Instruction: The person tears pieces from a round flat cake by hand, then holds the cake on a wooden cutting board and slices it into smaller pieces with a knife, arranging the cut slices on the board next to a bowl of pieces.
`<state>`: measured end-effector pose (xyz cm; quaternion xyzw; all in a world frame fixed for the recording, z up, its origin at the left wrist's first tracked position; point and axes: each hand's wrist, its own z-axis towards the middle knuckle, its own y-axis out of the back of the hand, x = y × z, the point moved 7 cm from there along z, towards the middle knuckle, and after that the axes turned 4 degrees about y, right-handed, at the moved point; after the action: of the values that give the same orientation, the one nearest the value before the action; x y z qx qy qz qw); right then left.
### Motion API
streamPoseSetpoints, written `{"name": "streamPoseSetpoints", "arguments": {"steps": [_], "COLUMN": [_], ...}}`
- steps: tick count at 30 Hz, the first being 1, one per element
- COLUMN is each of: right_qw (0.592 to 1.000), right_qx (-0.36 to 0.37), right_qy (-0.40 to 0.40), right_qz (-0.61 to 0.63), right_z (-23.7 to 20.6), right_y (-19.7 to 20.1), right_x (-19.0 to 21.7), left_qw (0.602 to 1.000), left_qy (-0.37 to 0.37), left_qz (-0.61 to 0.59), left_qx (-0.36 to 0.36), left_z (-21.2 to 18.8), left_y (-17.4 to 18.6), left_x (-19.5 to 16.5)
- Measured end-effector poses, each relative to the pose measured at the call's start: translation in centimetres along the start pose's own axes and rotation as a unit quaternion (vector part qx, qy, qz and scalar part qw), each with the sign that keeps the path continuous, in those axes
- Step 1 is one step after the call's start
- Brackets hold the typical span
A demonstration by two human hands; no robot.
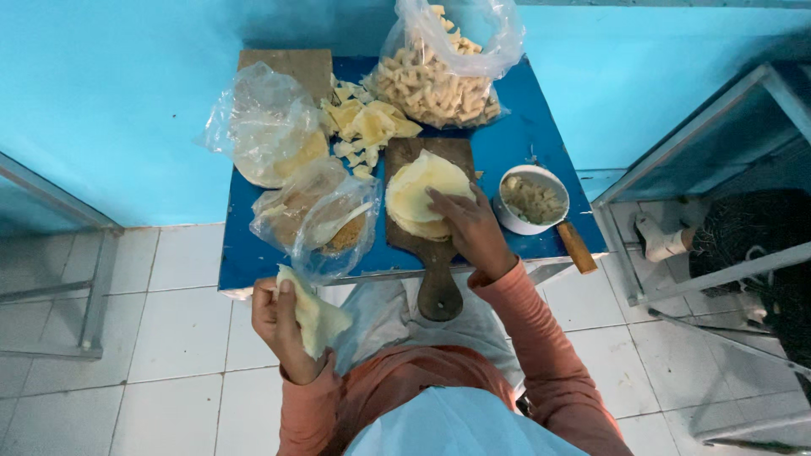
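My left hand (277,319) holds a folded pale yellow dough wrapper (314,317) below the near edge of the blue table (524,127). On top of a stack of round pale wrappers (418,190) rests my right hand (469,228), fingers pressing down. The stack lies on a wooden cutting board (436,253) whose handle points toward me.
A white bowl of filling (531,199) stands right of the board, with a wooden handle (576,247) beside it. Plastic bags hold crumbs (325,221), wrappers (266,127) and finished folded pieces (439,76). Dough scraps (365,127) lie behind the board. Metal frames stand at both sides.
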<state>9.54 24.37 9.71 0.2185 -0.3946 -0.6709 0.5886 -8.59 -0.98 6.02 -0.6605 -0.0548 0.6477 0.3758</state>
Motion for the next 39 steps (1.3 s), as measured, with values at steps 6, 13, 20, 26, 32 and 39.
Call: {"name": "streamPoseSetpoints", "arguments": {"steps": [6, 13, 20, 26, 32, 39], "right_qw": [1.000, 0.999, 0.984, 0.980, 0.990, 0.988], "right_qx": [-0.002, 0.035, 0.065, -0.001, -0.008, -0.032], "right_qy": [-0.007, -0.014, 0.022, -0.018, -0.035, -0.060], "right_qz": [-0.016, 0.026, 0.163, 0.198, 0.140, 0.138], "right_z": [-0.4, 0.8, 4.9, 3.5, -0.2, -0.9], "right_y": [0.9, 1.8, 0.1, 1.9, 3.8, 2.8], "right_x": [0.4, 0.3, -0.2, -0.2, 0.2, -0.3], "left_qw": [1.000, 0.999, 1.000, 1.000, 0.999, 0.997], "left_qy": [0.018, 0.015, 0.010, 0.011, 0.021, 0.043], "left_qz": [-0.006, 0.006, 0.011, 0.017, 0.001, 0.007], "left_qx": [0.021, 0.028, 0.028, 0.020, 0.032, 0.058], "left_z": [0.1, 0.4, 0.2, 0.2, 0.3, 0.0], "left_y": [-0.2, -0.2, -0.1, 0.3, -0.1, -0.6], "left_x": [0.9, 0.9, 0.6, 0.4, 0.8, 1.9]}}
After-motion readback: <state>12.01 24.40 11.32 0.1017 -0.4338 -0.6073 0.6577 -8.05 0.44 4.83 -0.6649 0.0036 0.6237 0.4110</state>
